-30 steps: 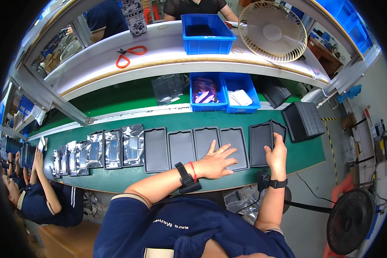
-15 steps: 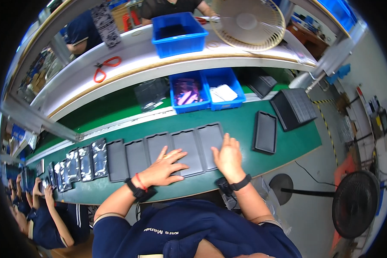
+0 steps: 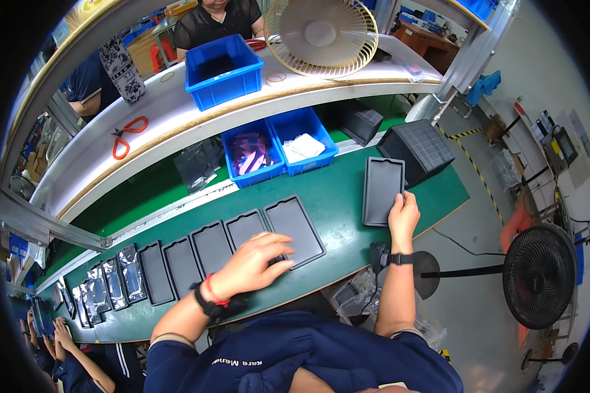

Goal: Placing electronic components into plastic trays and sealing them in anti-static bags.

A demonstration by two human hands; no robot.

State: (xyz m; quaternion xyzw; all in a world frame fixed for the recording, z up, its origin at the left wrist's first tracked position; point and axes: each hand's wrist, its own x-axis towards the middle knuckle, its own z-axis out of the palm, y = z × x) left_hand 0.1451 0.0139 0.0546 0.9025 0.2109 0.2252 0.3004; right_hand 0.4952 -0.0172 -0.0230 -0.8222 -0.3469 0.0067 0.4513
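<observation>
My right hand (image 3: 404, 215) grips a shallow black plastic tray (image 3: 383, 191) by its right edge, the thumb at the rim. That tray is at the right part of the green table, beside a stack of similar trays (image 3: 421, 154). My left hand (image 3: 259, 259) is spread over the row of trays, partly covering them; whether it touches them I cannot tell. The rightmost tray of the row (image 3: 295, 229) lies flat, with another tray (image 3: 244, 229) close to its left. Farther left, several shiny plastic-wrapped pieces (image 3: 132, 272) continue the row.
Behind the row stand a blue bin of purplish pieces (image 3: 250, 157) and a blue bin of white pieces (image 3: 303, 149). The shelf above holds red-handled scissors (image 3: 128, 136), a blue box (image 3: 223, 72) and a fan (image 3: 321, 36). Co-workers sit left and opposite. A black fan (image 3: 539, 275) stands right.
My right hand has left the row and now holds the tray near the stack, lifted or shifted from where it lay. My left hand's fingers have drawn closer together. The whole view has shifted.
</observation>
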